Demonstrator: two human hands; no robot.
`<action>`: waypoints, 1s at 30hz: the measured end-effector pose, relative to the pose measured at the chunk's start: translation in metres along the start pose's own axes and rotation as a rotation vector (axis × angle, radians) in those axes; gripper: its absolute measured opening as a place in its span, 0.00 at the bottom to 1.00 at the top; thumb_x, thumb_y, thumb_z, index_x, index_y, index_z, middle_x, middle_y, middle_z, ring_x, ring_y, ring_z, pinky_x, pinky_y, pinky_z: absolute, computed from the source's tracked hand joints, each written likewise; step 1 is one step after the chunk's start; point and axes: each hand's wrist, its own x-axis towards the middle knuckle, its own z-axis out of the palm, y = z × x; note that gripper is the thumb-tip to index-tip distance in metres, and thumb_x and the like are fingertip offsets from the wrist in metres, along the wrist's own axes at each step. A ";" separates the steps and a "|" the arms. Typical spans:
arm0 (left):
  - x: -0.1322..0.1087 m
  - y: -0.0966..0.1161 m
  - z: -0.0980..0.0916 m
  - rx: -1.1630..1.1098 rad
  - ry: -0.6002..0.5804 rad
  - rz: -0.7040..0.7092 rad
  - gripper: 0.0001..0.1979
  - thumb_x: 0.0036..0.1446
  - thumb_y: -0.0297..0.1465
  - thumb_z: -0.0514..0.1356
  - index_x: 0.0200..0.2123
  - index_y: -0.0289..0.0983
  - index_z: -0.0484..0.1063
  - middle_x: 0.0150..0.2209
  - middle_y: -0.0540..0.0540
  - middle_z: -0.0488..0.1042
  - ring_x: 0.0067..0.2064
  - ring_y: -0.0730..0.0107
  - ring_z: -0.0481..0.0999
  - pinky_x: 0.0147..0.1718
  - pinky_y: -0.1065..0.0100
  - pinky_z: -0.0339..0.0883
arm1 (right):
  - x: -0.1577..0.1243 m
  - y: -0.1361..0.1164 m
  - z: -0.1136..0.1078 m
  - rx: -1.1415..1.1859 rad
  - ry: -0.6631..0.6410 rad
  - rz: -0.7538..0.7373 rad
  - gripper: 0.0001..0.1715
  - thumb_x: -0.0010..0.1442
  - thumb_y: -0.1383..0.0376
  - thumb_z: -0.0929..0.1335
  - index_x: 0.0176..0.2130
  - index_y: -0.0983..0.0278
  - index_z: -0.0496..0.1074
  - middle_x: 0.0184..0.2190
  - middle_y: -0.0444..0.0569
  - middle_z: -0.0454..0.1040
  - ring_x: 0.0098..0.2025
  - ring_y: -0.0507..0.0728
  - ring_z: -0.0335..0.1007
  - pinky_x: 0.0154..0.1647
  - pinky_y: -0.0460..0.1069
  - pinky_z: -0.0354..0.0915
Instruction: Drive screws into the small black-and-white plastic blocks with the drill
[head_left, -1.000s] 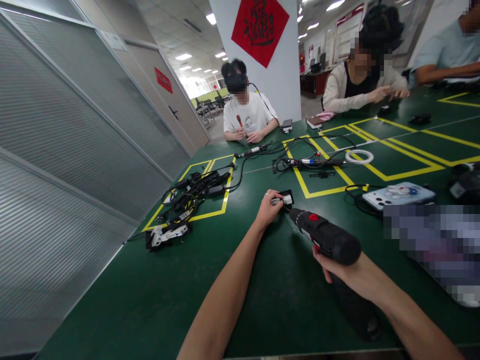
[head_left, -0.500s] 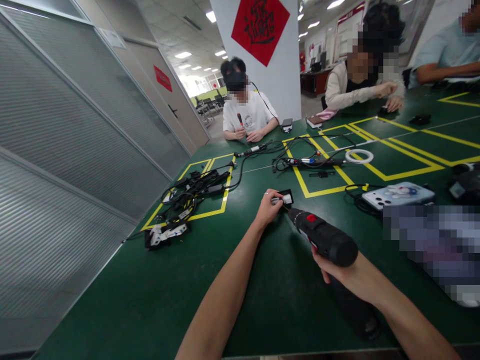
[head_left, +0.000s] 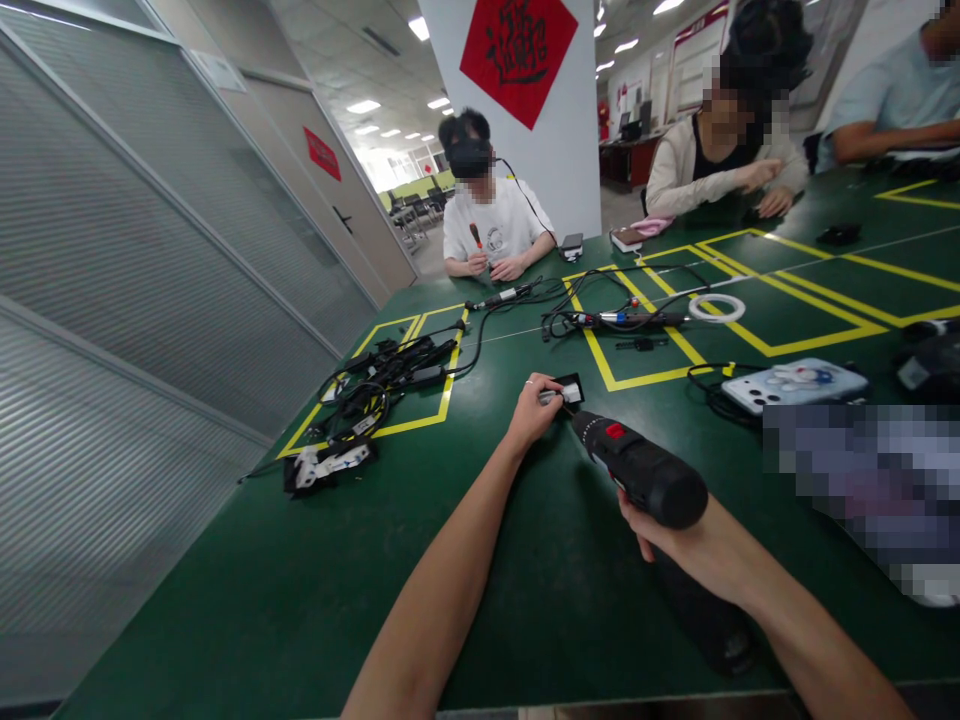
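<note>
My left hand point(head_left: 534, 412) pinches a small black and white part point(head_left: 567, 391) and holds it down on the green table point(head_left: 300, 580). A ring shows on one finger. My right hand point(head_left: 679, 545) grips a black cordless screwdriver with a red switch point(head_left: 637, 468). The tool's tip points at the small part and nearly touches it. Both forearms reach in from the bottom edge.
A tangle of black cables and adapters point(head_left: 382, 380) lies to the left inside yellow tape lines. A phone point(head_left: 796, 384), a white ring point(head_left: 717, 307) and more cables point(head_left: 622, 320) lie to the right. Three people sit at the far side, one holding a small red tool point(head_left: 475, 236).
The screwdriver's tip has crept a little closer to the small part. My left hand keeps its hold. The person at far right shifted their hands.
</note>
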 end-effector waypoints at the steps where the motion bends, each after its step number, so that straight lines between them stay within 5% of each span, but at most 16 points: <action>1: 0.000 0.000 0.000 0.002 0.000 0.003 0.06 0.51 0.25 0.57 0.34 0.36 0.71 0.41 0.45 0.68 0.45 0.67 0.69 0.49 0.62 0.62 | 0.001 0.002 0.000 0.002 0.001 -0.008 0.29 0.53 0.63 0.67 0.55 0.64 0.61 0.24 0.42 0.69 0.23 0.52 0.67 0.26 0.48 0.64; 7: 0.000 -0.002 0.001 0.006 -0.002 0.007 0.07 0.51 0.25 0.57 0.35 0.36 0.71 0.42 0.45 0.68 0.46 0.67 0.69 0.49 0.63 0.62 | 0.004 0.009 -0.001 -0.021 0.012 -0.029 0.25 0.54 0.61 0.66 0.52 0.64 0.64 0.23 0.42 0.69 0.23 0.53 0.67 0.25 0.47 0.64; 18: 0.000 0.000 -0.002 0.002 0.015 0.008 0.07 0.51 0.25 0.57 0.34 0.37 0.72 0.41 0.45 0.69 0.45 0.67 0.70 0.49 0.62 0.63 | 0.005 0.002 0.004 -0.052 -0.049 -0.064 0.44 0.52 0.63 0.69 0.62 0.57 0.48 0.24 0.40 0.70 0.20 0.51 0.66 0.19 0.45 0.62; 30: 0.002 -0.006 -0.006 -0.015 0.001 0.005 0.07 0.51 0.28 0.59 0.35 0.37 0.74 0.43 0.44 0.71 0.48 0.65 0.71 0.52 0.61 0.62 | 0.015 -0.003 -0.016 0.023 -0.283 -0.093 0.24 0.50 0.59 0.71 0.45 0.64 0.67 0.33 0.46 0.73 0.27 0.53 0.73 0.32 0.50 0.70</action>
